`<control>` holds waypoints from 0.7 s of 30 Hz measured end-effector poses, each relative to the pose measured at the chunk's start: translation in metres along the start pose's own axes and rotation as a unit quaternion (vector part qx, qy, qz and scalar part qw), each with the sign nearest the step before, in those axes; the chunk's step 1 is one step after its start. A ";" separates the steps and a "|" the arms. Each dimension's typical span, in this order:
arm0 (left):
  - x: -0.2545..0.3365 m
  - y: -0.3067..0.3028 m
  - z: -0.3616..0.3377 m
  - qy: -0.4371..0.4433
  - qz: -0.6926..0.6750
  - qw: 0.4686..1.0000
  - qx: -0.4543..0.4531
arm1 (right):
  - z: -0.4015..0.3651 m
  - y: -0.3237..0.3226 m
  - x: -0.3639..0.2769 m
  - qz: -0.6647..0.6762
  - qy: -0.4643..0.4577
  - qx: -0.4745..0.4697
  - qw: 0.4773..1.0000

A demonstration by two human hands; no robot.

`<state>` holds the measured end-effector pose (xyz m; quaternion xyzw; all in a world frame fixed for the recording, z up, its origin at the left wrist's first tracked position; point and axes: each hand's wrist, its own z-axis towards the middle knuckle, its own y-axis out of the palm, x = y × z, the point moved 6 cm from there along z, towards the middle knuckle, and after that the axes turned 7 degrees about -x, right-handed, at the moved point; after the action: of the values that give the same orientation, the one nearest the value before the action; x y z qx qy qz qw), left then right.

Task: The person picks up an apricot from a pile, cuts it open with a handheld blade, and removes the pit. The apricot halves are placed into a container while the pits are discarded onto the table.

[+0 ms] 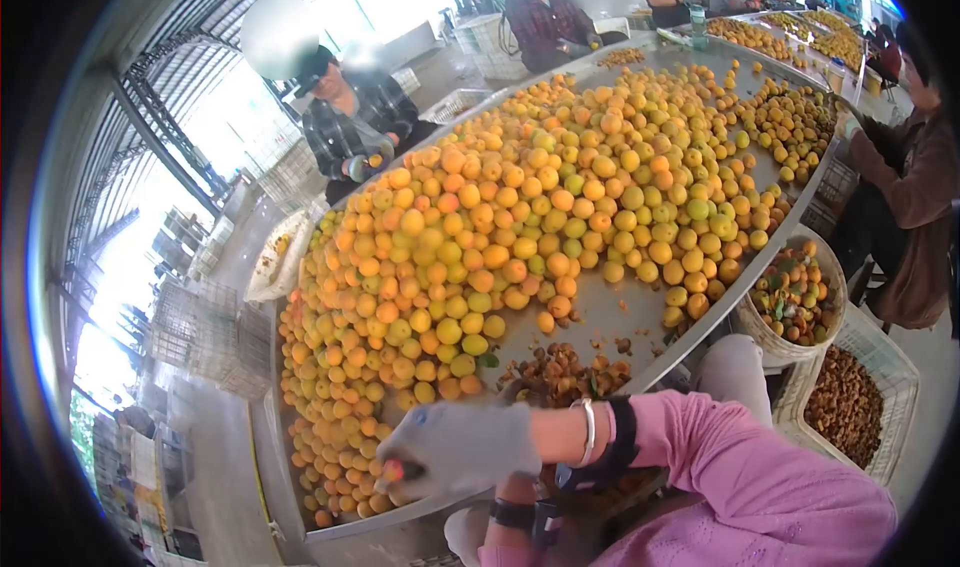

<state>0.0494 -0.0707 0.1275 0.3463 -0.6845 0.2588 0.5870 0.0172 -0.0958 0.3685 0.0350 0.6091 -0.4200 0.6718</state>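
My right hand [455,452], in a pale grey glove, reaches left across my body over the near edge of the metal table. Its fingers are closed around a small dark and red thing [402,470], too blurred to name. Yellow-orange apricots [430,317] lie heaped just beyond this hand, some with a green tinge. My left wrist [515,507], with a dark band on it, shows below the right forearm. That forearm mostly hides my left hand, so its fingers cannot be read. Close by on the table is a pile of brown pits or scraps [565,372].
The metal table [610,312] stretches far back under the fruit. At right stand a round bucket [790,342] of mixed fruit and a white crate [895,387] of brown pits. Co-workers [355,117] sit along both sides. Stacked crates [205,337] stand at left.
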 end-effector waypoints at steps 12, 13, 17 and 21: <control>0.082 0.057 0.018 -0.025 -0.011 0.973 -0.228 | -0.151 -0.095 0.182 -0.129 0.366 0.156 0.908; 0.083 0.058 0.018 -0.018 -0.023 0.970 -0.240 | -0.159 -0.104 0.191 -0.168 0.382 0.160 0.894; 0.088 0.059 0.023 -0.016 -0.015 0.967 -0.252 | -0.174 -0.130 0.218 -0.167 0.414 0.222 0.867; 0.086 0.055 0.025 -0.045 -0.026 0.970 -0.236 | -0.162 -0.163 0.228 -0.234 0.366 0.307 0.847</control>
<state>-0.0153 -0.0699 0.2103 0.2267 -0.7427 0.0584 0.6274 -0.2314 -0.2291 0.2099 0.2467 0.6412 -0.6868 0.2373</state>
